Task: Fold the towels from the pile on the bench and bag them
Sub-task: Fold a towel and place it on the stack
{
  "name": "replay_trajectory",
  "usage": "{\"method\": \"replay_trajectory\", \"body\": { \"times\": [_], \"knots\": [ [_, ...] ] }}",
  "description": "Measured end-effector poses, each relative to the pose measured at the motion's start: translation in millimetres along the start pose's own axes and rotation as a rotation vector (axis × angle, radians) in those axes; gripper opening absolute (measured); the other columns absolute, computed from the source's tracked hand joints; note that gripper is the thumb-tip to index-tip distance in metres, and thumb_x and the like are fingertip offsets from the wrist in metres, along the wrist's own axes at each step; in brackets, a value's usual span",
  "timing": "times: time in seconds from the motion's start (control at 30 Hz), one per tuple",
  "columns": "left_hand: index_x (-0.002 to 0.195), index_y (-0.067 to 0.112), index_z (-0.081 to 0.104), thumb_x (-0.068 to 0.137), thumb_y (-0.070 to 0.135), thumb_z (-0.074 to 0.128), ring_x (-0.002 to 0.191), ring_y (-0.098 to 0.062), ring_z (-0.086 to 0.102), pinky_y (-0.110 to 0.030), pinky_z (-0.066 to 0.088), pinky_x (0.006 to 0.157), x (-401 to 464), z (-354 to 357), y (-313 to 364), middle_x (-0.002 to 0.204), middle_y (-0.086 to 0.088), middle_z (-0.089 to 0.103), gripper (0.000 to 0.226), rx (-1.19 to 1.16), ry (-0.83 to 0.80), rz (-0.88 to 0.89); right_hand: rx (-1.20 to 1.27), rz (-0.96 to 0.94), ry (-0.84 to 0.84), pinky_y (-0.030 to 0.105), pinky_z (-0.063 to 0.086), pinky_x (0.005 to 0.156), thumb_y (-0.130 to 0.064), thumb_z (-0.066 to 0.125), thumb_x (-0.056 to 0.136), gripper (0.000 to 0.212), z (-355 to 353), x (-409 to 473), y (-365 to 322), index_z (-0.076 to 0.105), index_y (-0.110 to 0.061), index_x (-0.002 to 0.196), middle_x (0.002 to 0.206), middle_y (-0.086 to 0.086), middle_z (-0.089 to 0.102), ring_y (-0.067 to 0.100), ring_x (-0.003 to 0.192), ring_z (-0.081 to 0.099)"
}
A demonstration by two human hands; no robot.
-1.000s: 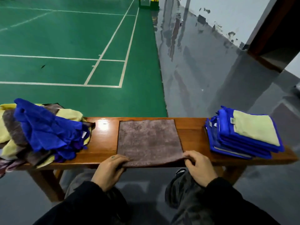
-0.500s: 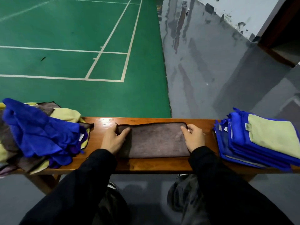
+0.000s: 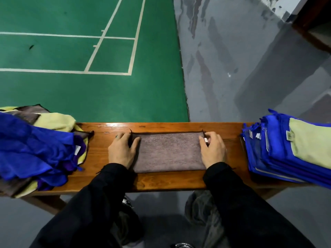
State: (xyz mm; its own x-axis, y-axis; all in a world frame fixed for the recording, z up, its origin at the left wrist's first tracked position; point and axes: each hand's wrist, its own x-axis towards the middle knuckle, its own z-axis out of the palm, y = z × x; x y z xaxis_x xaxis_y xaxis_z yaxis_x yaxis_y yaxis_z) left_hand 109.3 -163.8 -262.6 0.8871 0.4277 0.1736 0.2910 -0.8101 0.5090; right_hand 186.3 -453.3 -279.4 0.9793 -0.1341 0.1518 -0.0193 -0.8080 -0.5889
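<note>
A grey-brown towel lies folded in half on the wooden bench, straight in front of me. My left hand sits at the towel's left end and pinches its far left corner between thumb and fingers. At the right end, by a small white tag, my right hand pinches the far right corner. The pile of loose blue, yellow and grey towels covers the bench's left end.
A neat stack of blue folded pieces topped by a yellow-green towel occupies the bench's right end. Beyond the bench lie a green court floor and grey concrete. My knees are under the bench's near edge.
The towel lay flat with my hands on its near edge. Both hands carried that edge to the far edge, folding it in half, and now stay at the far corners.
</note>
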Motion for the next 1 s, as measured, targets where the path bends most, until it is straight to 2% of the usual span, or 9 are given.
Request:
{"method": "replay_trajectory", "body": {
  "times": [0.17,0.27,0.33,0.43,0.57,0.7,0.77,0.87,1.0],
  "knots": [
    [0.123,0.011,0.054,0.088,0.047,0.068,0.118,-0.030,0.050,-0.038,0.041,0.102,-16,-15,-7,0.129,-0.012,0.050,0.053,-0.133,0.047,0.136,0.007,0.003,-0.009,0.039,0.050,0.090,-0.026,0.065,0.091,0.055,-12,1,-8,0.043,-0.022,0.141,0.125,0.007,0.052,0.024,0.108,0.056],
    [0.117,0.019,0.061,0.081,0.077,0.055,0.114,-0.024,0.052,-0.041,0.043,0.099,-43,-26,-26,0.126,-0.003,0.056,0.068,0.090,-0.143,0.451,-0.047,-0.348,-0.028,0.038,0.049,0.101,-0.017,0.059,0.090,0.063,-21,-27,-33,0.038,-0.017,0.150,0.143,0.007,0.047,0.021,0.121,0.052],
    [0.124,0.023,0.061,0.071,0.084,0.058,0.118,-0.025,0.051,-0.042,0.041,0.100,-59,-27,-37,0.131,-0.002,0.055,0.082,0.207,-0.269,0.566,0.004,-0.589,-0.284,0.040,0.053,0.097,-0.019,0.052,0.092,0.063,-19,-58,-55,0.035,-0.020,0.152,0.149,0.002,0.046,0.021,0.120,0.057],
    [0.120,0.019,0.064,0.075,0.061,0.068,0.099,-0.031,0.056,-0.042,0.043,0.084,-89,-22,-36,0.118,-0.006,0.060,0.062,0.301,-0.187,0.692,-0.085,-0.882,-0.598,0.042,0.046,0.107,-0.028,0.061,0.084,0.078,-5,-107,-71,0.031,-0.015,0.155,0.150,0.006,0.048,0.025,0.131,0.050],
    [0.101,0.014,0.067,0.078,0.021,0.061,0.080,-0.031,0.056,-0.038,0.041,0.071,-133,-12,-10,0.101,-0.009,0.061,0.025,0.167,-0.064,0.752,-0.283,-0.961,-0.568,0.045,0.032,0.118,-0.026,0.076,0.076,0.106,2,-140,-77,0.011,-0.013,0.159,0.140,0.009,0.050,0.026,0.132,0.044],
    [0.106,0.013,0.068,0.085,0.022,0.065,0.085,-0.029,0.057,-0.042,0.048,0.072,-160,-15,1,0.104,-0.007,0.061,0.022,-0.096,-0.062,0.754,-0.221,-0.968,-0.462,0.049,0.049,0.104,-0.017,0.071,0.070,0.070,-5,-149,-59,0.051,-0.011,0.137,0.111,0.008,0.060,0.029,0.104,0.060],
    [0.125,0.015,0.061,0.079,0.042,0.074,0.109,-0.027,0.055,-0.041,0.046,0.090,-164,-20,4,0.122,-0.006,0.059,0.055,-0.080,-0.071,0.745,-0.091,-0.883,-0.473,0.046,0.054,0.091,-0.020,0.055,0.077,0.035,-20,-146,-44,0.062,-0.012,0.110,0.104,0.006,0.059,0.028,0.097,0.060],
    [0.151,0.019,0.032,0.068,0.051,0.076,0.137,-0.026,0.039,-0.043,0.033,0.108,-150,-19,-1,0.145,-0.005,0.046,0.099,0.109,-0.184,0.701,0.072,-0.668,-0.521,0.036,0.052,0.083,-0.018,0.050,0.081,0.024,-46,-135,-27,0.066,-0.017,0.100,0.101,-0.002,0.064,0.018,0.093,0.061],
    [0.122,0.021,0.065,0.078,0.029,0.057,0.133,-0.023,0.049,-0.041,0.045,0.102,-131,-15,0,0.132,0.000,0.061,0.045,-0.021,-0.233,0.682,0.239,-0.417,-0.612,0.036,0.052,0.076,-0.022,0.050,0.081,0.019,-74,-121,-22,0.067,-0.024,0.089,0.083,-0.008,0.067,0.011,0.079,0.061]
  ]
}}
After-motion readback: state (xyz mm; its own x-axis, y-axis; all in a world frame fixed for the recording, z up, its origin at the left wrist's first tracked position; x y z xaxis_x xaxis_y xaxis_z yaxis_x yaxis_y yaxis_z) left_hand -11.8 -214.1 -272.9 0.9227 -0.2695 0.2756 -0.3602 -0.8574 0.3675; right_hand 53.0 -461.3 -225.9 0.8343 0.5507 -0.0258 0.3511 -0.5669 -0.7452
